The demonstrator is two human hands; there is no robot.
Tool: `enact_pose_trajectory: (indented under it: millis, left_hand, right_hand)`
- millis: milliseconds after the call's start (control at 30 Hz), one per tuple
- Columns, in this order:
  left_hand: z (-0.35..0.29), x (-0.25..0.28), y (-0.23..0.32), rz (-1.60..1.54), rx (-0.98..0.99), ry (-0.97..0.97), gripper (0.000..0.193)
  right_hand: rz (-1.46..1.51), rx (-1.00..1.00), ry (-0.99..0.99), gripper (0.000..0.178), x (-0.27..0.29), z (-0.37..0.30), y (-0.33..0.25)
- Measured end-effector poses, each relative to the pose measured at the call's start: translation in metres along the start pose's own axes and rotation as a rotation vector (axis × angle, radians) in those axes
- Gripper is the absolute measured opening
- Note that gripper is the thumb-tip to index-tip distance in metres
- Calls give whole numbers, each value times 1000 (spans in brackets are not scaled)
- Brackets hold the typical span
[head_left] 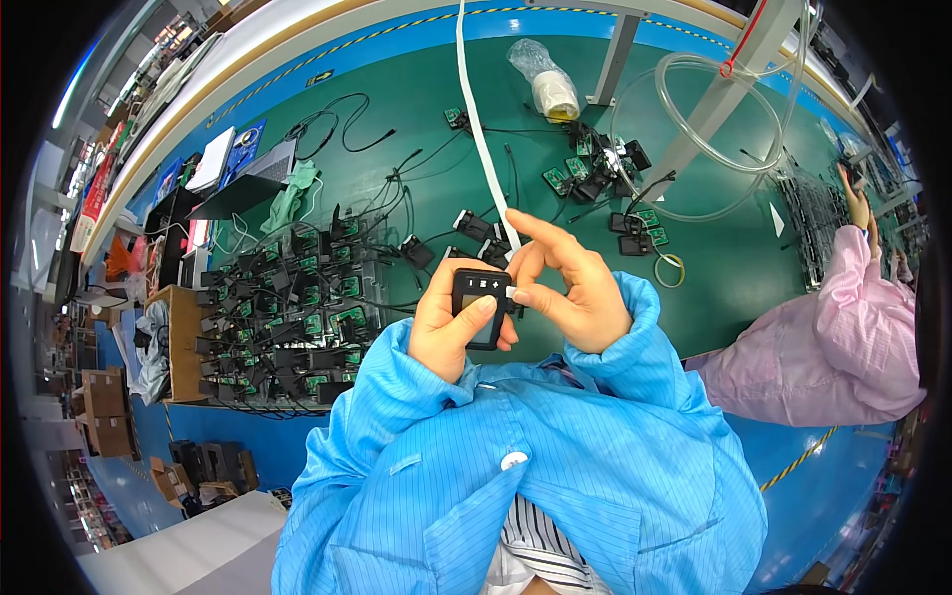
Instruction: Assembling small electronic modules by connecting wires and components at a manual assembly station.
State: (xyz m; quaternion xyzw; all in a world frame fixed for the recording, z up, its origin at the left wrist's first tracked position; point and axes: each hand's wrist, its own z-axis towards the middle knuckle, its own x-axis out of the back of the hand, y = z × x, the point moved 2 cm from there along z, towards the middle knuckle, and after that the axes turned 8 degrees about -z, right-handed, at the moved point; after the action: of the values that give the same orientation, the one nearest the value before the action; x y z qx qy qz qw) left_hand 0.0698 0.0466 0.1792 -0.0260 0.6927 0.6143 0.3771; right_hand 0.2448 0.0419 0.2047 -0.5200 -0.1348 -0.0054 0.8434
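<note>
My left hand (441, 332) is wrapped round a small black device (474, 289) with a screen and a row of buttons. Its thumb lies across the front, covering part of the screen. At the device's right edge, my right hand (580, 288) pinches a small white plug (512, 293) between thumb and fingers. Whether the plug sits inside the device or only touches its side, I cannot tell. A flat white cable (482, 144) hangs from above and runs down behind my right fingers. Black modules (474, 224) with leads lie just beyond my hands.
A dense array of black modules and green circuit boards (312, 325) covers the bench's left. More boards (585, 169) lie ahead, beside a bagged roll (555, 94). Clear tubing (684, 109) loops by a post. A laptop (248, 183) stands far left; a pink-sleeved co-worker (843, 307) works at right.
</note>
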Motion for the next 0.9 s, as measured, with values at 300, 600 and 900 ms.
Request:
enact_pose_trajectory:
  millis: [300, 600, 900]
  left_hand:
    - [-3, -8, -1, -2, -22, 32, 31]
    - [0, 10, -5, 50, 105, 174, 33]
    - [3, 27, -19, -206, 227, 38, 38]
  right_hand:
    - [41, -81, 57, 62, -6, -3, 2]
    - [-431, -30, -53, 35, 3, -7, 4]
    - [-576, 17, -85, 21, -6, -2, 0]
